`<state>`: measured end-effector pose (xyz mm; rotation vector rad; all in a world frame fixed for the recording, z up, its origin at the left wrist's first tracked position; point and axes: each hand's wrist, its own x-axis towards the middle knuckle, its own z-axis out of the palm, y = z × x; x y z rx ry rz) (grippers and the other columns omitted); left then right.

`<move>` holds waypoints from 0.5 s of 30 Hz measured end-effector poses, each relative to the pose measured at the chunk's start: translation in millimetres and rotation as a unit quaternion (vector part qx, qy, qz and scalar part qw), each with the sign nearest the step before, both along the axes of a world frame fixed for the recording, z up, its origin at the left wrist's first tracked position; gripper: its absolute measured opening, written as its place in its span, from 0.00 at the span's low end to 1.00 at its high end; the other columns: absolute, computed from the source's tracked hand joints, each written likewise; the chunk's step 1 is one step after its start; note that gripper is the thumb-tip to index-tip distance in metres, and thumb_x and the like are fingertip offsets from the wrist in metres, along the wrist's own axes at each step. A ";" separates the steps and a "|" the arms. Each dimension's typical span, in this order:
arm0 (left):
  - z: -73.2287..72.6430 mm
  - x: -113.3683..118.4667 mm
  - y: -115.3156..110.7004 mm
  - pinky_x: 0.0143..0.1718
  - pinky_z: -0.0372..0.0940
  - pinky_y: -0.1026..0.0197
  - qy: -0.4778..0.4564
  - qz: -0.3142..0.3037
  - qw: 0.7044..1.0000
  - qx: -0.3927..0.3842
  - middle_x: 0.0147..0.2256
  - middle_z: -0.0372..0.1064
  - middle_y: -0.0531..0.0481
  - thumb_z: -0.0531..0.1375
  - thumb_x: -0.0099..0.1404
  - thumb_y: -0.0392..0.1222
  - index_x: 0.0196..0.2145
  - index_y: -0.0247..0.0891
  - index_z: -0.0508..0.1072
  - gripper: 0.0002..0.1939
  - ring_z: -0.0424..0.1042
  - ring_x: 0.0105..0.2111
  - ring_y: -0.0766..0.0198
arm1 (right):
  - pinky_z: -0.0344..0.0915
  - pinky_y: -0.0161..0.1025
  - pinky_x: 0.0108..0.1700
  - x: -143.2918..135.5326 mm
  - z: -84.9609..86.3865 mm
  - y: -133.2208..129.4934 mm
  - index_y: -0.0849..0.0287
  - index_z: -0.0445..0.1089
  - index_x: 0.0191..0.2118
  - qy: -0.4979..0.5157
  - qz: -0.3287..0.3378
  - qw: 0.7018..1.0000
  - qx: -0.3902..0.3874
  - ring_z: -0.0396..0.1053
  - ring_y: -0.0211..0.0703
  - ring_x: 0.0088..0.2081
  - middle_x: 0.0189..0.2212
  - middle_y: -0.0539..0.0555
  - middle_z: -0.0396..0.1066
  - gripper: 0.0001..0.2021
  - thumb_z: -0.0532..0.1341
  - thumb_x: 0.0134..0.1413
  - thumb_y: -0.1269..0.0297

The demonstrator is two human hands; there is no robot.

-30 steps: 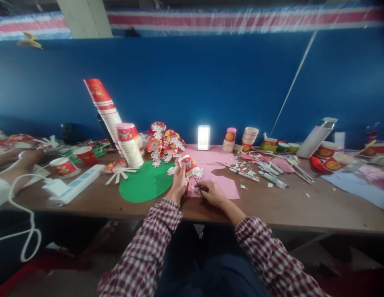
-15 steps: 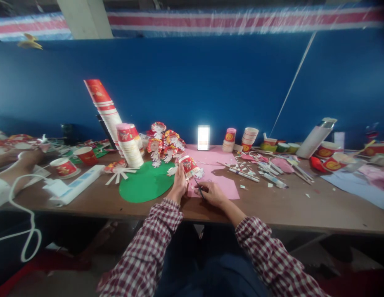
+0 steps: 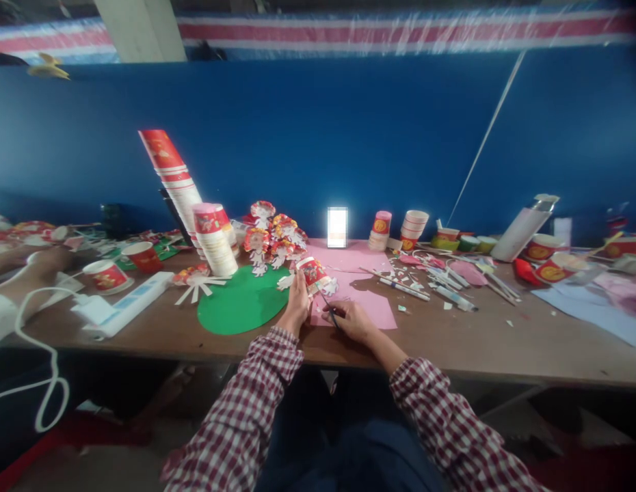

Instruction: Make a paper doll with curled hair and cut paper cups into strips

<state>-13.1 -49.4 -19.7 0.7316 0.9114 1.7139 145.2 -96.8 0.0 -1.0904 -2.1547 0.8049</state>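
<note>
A red and white paper cup, cut at its lower edge into white shapes, is held by my left hand from its left side. My right hand grips a thin dark tool whose tip points up at the cup; it is too small to tell exactly what it is. Both hands are over pink paper. Left of them lies a green round sheet. Behind it stand several cut paper figures with red frills.
Tall cup stacks lean at the left, near a white power strip and another person's arm. Pens and scraps lie right, before a white bottle. A bright blurred rectangle stands at the back.
My hands and the cup have hardly moved. At the far left the other person's hand has shifted slightly, and a dark shape now shows above the blue partition.
</note>
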 end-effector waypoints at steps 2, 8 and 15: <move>-0.1 1.0 0.6 0.41 0.68 0.56 0.000 0.006 1.000 0.000 0.48 0.68 0.41 0.55 0.58 0.62 0.48 0.40 0.67 0.28 0.71 0.42 0.58 | 0.52 0.31 0.26 0.1 0.2 -0.2 0.59 0.74 0.38 0.000 -0.001 1.000 -0.003 0.58 0.35 0.23 0.21 0.48 0.65 0.18 0.57 0.53 0.50; 0.9 1.8 1.7 0.39 0.69 0.56 -0.005 0.003 1.000 -0.009 0.44 0.69 0.42 0.56 0.58 0.63 0.47 0.40 0.67 0.28 0.72 0.38 0.59 | 0.53 0.31 0.26 -0.5 -1.0 -0.6 0.59 0.74 0.37 0.008 -0.004 1.000 0.003 0.59 0.35 0.23 0.21 0.48 0.66 0.18 0.57 0.53 0.49; 13.5 3.7 -8.3 0.43 0.67 0.53 -0.014 -0.002 1.000 -0.014 0.45 0.69 0.41 0.58 0.58 0.59 0.54 0.42 0.63 0.30 0.69 0.46 0.51 | 0.56 0.31 0.27 -0.9 -6.7 2.5 0.61 0.74 0.38 0.026 -0.001 1.000 0.008 0.61 0.36 0.24 0.22 0.50 0.68 0.18 0.57 0.54 0.51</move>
